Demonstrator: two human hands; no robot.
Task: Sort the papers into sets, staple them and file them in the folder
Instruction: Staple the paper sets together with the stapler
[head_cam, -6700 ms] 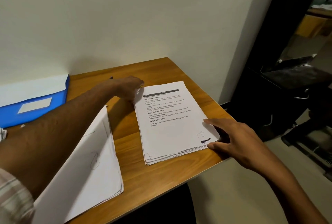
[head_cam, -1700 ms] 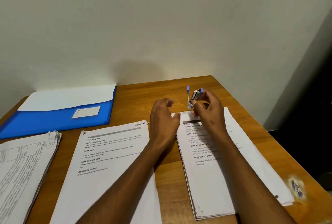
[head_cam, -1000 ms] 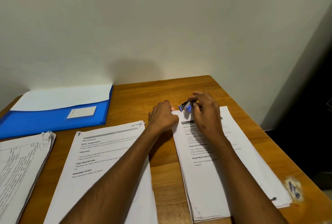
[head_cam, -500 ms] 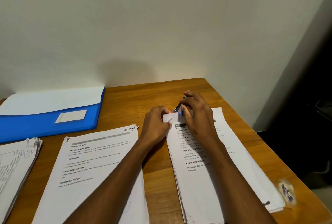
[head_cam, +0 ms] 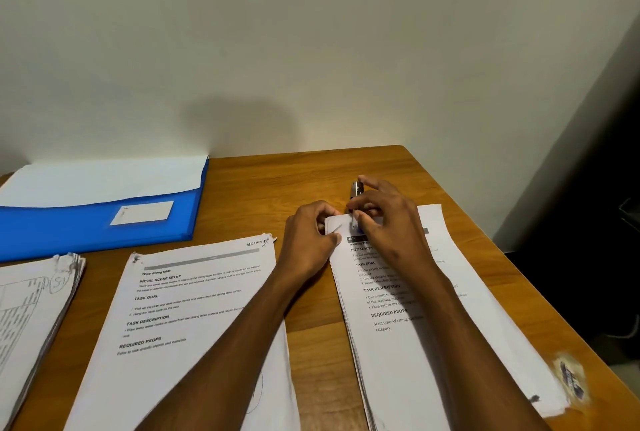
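A: Stapling in progress at the top-left corner of the right-hand paper set (head_cam: 433, 326). Right hand (head_cam: 384, 219) curled around the small stapler (head_cam: 356, 195), nose over the corner, metal end pointing toward the wall. Left hand (head_cam: 311, 240) pinching the same corner, steadying the sheets.

B: Staple already in?

A: Cannot tell (corner hidden under fingers). Judged mid-step: stapler at the paper, press not confirmed.

B: Progress overall?

A: Sorting looks done, judging by separate stacks on the wooden table (head_cam: 311, 171). Middle paper set (head_cam: 194, 320), headed "Wipe dining table", lying flat between the two forearms' left side and the far-left stack; dark mark at its top-left corner, possibly a staple, too small to confirm. Left paper set (head_cam: 31, 302) at the frame edge, corner curled, circled handwriting on top. Filing not started: blue folder (head_cam: 93, 230) lying at the back left, well apart from both hands, white sheet showing above its pocket (possibly an inner flap, unclear).

B: Counts?

A: Paper sets: three. Folder: one. Stapler: one. Hands: two, both occupied. Sheet count per set not readable.

B: Remaining?

A: Finish this staple, verify the other two, then slide all three into the folder.
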